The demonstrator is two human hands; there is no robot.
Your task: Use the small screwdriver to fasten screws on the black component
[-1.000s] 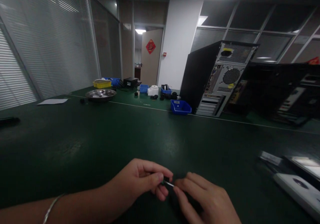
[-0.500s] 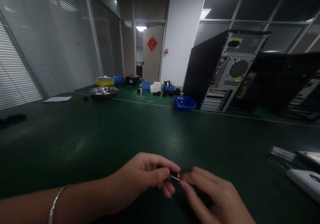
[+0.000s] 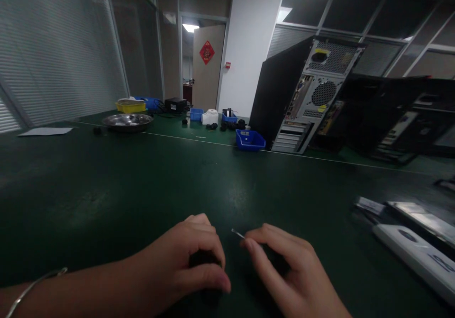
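My right hand [image 3: 289, 261] pinches a thin, pale metal rod [image 3: 237, 233] between thumb and forefinger. The rod's free tip points up and left, clear of my left hand. Just left of it, my left hand [image 3: 192, 251] is turned back upward with its fingers curled down and the thumb below them. A dark patch shows in the gap between thumb and forefinger; whether it is a held thing or shadow is unclear. Both hands are low over the green tabletop [image 3: 177, 180].
At the right lie a white device [image 3: 412, 256] and a flat, shiny one [image 3: 423, 221]. A blue bin [image 3: 250, 140] stands beside a computer tower [image 3: 284, 95]. Farther left are a metal bowl [image 3: 128, 122], a yellow basket [image 3: 131, 106] and white paper [image 3: 46, 131].
The rod has come away from the small dark-and-green piece at my left fingertips. My left hand has rolled over, hiding that piece. The view has turned a little right.
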